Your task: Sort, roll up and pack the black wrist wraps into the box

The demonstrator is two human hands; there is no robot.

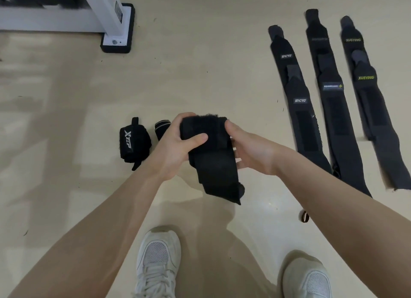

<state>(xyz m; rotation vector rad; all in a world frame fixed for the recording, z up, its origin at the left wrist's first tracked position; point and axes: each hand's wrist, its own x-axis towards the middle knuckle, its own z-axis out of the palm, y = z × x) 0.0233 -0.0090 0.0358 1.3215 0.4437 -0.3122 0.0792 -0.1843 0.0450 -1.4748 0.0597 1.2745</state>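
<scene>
Rolling one wrist wrap (209,155) mid-air over the floor (66,119), both hands on it.

Far left: white frame foot (117,26) with a black base, out of my way.

Left, near my hands: finished roll (134,142) with white lettering, lying on the floor. Just right of it a second roll (161,129), half hidden behind my left hand, so I can't say how tight it is. Done rolls go on this side so they don't mix with the flat ones.

Centre: left hand (175,146) curled around the rolled end of the wrap, thumb across the front to stop the coil springing open. Right hand (246,150) cups the other side, thumb on top and fingers tucked behind; I can't tell how tightly it grips. The loose tail hangs down toward me, so this roll is only partly wound. Fuzzy fastener patch faces up at the top; my read is the tail needs winding in before it can be pressed shut.

Near: my two white shoes (158,260), feet apart, hands working over the gap between them.

Right: three rows of flat wraps (329,93), laid out lengthwise side by side, paired by label. Looks like sorting is done and rolling is underway, most of it left.

Small brown loop (304,216) on the floor near the flat wraps; can't tell what it is.

No box in view, so packing hasn't started as far as I can see.
</scene>
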